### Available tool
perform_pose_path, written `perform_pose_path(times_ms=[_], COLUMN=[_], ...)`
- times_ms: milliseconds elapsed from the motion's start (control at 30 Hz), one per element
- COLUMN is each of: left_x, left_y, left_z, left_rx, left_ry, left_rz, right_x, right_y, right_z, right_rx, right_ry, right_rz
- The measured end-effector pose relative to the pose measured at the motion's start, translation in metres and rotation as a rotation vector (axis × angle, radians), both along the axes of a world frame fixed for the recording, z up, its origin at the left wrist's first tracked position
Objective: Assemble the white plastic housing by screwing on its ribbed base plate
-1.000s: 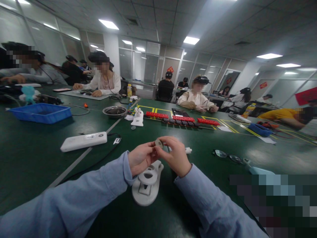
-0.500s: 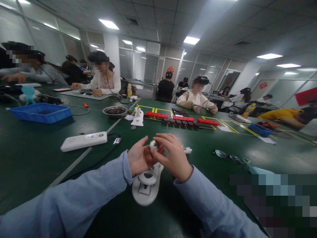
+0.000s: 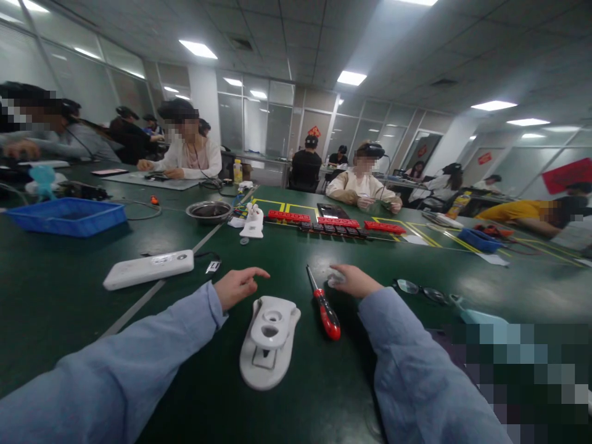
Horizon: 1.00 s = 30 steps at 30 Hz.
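Green tabletop [image 3: 69, 290] stretches across a busy workroom where other people sit at their own work. Half a second ago both hands met above the white plastic housing [image 3: 268, 339], pinching a small round part; now they have parted. The left hand [image 3: 238, 287] rests loose beside the housing, forefinger extended, holding nothing. The right hand [image 3: 354, 282] lies on the tabletop, its fingers curled over the small round part [image 3: 335, 277]. A red-handled screwdriver [image 3: 324, 305] lies between them. No writing is legible.
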State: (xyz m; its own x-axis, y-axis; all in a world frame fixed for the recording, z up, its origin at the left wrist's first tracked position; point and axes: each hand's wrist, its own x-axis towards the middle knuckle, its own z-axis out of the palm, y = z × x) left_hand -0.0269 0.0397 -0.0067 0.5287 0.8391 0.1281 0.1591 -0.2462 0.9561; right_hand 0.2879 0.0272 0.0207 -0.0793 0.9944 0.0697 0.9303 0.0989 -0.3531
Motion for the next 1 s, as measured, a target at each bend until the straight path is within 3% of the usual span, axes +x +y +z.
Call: perform_pose_path(times_ms=[67, 133, 300, 433, 567, 633, 800, 1000], left_x=[-0.009, -0.011, 0.005, 0.021, 0.028, 0.028, 0.025, 0.026], left_y=[-0.007, -0.015, -0.028, -0.032, -0.037, -0.039, -0.037, -0.039], left_z=[-0.006, -0.008, -0.008, -0.002, 0.003, 0.002, -0.003, -0.001], left_rx=[0.251, 0.385, 0.613, 0.662, 0.665, 0.649, 0.613, 0.575], left_ry=[0.31, 0.533, 0.785, 0.873, 0.877, 0.871, 0.83, 0.859], left_rz=[-0.155, -0.205, -0.144, -0.126, -0.104, -0.108, -0.133, -0.137], right_x=[0.004, 0.005, -0.02, -0.069, -0.106, -0.114, -0.121, -0.123], right_y=[0.008, 0.012, 0.003, -0.027, -0.054, -0.061, -0.067, -0.062], right_z=[-0.013, -0.015, 0.012, 0.023, 0.018, 0.014, 0.014, 0.018], right_rx=[-0.011, 0.025, 0.083, 0.041, 0.225, 0.239, 0.219, 0.207], right_ry=[0.015, 0.057, 0.315, 0.689, 0.523, 0.499, 0.447, 0.304], right_rz=[-0.061, -0.131, -0.164, 0.059, 0.145, 0.171, 0.323, 0.346])
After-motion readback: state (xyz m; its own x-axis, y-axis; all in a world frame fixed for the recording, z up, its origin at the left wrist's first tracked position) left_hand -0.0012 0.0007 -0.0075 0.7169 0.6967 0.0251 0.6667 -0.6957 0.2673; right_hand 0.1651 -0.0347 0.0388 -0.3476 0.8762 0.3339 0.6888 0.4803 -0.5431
